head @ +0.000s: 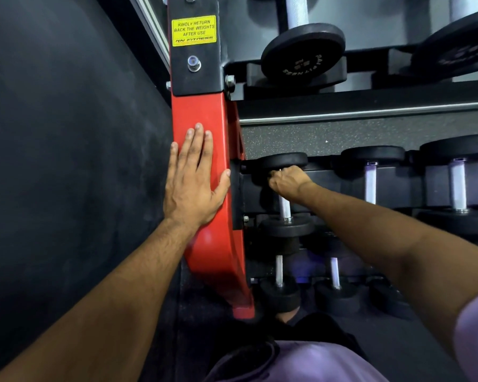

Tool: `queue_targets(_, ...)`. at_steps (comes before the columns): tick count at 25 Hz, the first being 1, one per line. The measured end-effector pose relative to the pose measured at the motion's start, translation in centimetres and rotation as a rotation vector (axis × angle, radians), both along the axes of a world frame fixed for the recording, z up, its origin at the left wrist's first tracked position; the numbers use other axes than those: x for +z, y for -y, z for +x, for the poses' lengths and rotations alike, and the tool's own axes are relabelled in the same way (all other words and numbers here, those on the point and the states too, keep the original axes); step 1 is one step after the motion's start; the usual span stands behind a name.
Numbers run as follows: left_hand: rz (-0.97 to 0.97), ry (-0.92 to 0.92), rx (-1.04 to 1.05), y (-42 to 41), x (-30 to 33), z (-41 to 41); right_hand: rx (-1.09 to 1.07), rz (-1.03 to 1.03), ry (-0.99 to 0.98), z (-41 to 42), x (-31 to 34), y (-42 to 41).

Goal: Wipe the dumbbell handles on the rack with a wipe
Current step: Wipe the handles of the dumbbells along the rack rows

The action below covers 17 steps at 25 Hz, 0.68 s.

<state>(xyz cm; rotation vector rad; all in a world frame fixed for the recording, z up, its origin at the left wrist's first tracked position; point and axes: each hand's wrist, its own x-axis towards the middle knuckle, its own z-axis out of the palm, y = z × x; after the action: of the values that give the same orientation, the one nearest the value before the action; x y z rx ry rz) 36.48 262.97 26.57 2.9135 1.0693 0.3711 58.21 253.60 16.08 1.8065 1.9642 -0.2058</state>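
Dark gym wall (pixel 66 133); rack (pixel 204 244) holds dumbbells; left hand (pixel 193 183) spread flat on rack; right hand (pixel 289 181) gripping dumbbell handle (pixel 284 209)

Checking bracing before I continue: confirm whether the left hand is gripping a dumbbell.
No. The left hand lies flat, fingers straight, on the red steel rack upright.

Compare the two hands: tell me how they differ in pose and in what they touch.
The left hand lies flat, fingers straight, on the red rack upright; the right hand is curled round the top of a dumbbell handle. The left sits nearer the camera, the right reaches deeper into the rack. Both are bare.
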Motion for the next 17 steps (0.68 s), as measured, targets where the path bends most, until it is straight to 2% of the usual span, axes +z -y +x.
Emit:
queue_targets(3, -0.013, -0.002, 0.006, 0.0, 0.2, 0.0, -0.021, -0.012, 0.004, -0.4, -0.7, 0.8)
queue_targets(5, -0.013, -0.003, 0.006, -0.1, 0.2, 0.0, 0.026, -0.112, -0.018, -0.3, -0.9, 1.7)
queue_targets(8, -0.021, 0.001, 0.003, -0.1, 0.0, 0.0, -0.038, -0.288, -0.188, -0.8, -1.8, 3.3)
queue_targets(10, -0.018, 0.003, 0.004, -0.1, 0.0, -0.1, -0.111, -0.312, -0.291, -1.3, -2.5, 4.1)
queue_targets(13, -0.018, 0.004, 0.0, -0.1, 0.0, -0.1, -0.373, -0.142, -0.532, -0.6, -3.5, 5.0)
queue_targets(17, -0.009, 0.005, 0.0, -0.1, 0.0, -0.1, -1.114, 0.436, -0.976, 1.0, -5.4, 7.1)
